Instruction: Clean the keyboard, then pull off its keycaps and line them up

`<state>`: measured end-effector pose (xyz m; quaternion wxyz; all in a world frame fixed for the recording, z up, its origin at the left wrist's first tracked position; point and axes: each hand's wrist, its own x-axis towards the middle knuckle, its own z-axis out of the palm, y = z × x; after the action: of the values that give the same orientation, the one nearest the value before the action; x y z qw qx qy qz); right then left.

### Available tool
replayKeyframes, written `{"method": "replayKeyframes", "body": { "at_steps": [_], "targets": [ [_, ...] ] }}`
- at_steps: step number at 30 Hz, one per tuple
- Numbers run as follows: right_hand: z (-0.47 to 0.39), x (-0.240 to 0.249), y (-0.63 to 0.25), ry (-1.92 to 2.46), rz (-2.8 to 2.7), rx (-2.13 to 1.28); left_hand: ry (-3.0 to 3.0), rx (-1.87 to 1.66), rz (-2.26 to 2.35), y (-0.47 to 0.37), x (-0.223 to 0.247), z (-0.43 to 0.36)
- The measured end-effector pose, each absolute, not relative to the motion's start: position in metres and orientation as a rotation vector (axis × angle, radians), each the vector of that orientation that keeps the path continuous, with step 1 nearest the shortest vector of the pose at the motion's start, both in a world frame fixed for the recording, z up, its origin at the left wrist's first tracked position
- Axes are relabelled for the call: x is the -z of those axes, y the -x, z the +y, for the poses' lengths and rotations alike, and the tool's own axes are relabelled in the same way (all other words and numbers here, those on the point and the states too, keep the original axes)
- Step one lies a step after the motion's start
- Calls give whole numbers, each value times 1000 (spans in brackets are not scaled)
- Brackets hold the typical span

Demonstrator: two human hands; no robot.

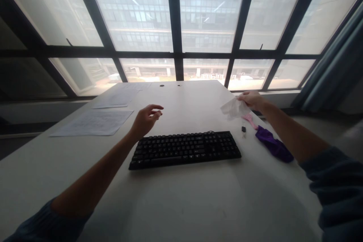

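Here, beyond the keyboard's [185, 150] right end, the right hand [252, 100] pinches a translucent sheet [234, 108] in its grip; near its left end, the left hand's [145, 121] grip is loosely parted.

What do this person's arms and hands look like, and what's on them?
The bare left hand and bare right hand wear no gloves, and no watch or bracelet shows. The dark blue, wrinkled cloth left sleeve and matching right sleeve look bunched up and stop well short of the hands.
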<state>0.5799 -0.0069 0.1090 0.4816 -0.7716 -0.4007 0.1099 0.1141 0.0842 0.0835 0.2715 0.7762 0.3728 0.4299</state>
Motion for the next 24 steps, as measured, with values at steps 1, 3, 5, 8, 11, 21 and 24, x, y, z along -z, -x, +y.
{"method": "replayKeyframes", "body": {
  "at_steps": [1, 3, 5, 8, 11, 21, 24],
  "targets": [
    [-2, -116, -588, 1921, -969, -201, -2095, -1141, 1049, -103, -79, 88],
    [8, -122, -596, 1946, -982, -83, -2089, -1119, 1122, -83, -68, 95],
    [20, -112, -589, 2026, -1103, 196, -2080, -1097, 1174, -69, -56, 98],
    [37, -72, -565, 2161, -1263, 299, -2065, -1061, 1234, -57, -44, 97],
    [49, -29, -545, 2221, -1463, 15, -2057, -1059, 1250, -52, -38, 92],
    [39, -2, -566, 2217, -1581, -39, -2089, -1118, 1261, -43, -23, 82],
    [31, -2, -570, 2218, -1525, 21, -2076, -1126, 1275, -38, -19, 79]
  ]
}}
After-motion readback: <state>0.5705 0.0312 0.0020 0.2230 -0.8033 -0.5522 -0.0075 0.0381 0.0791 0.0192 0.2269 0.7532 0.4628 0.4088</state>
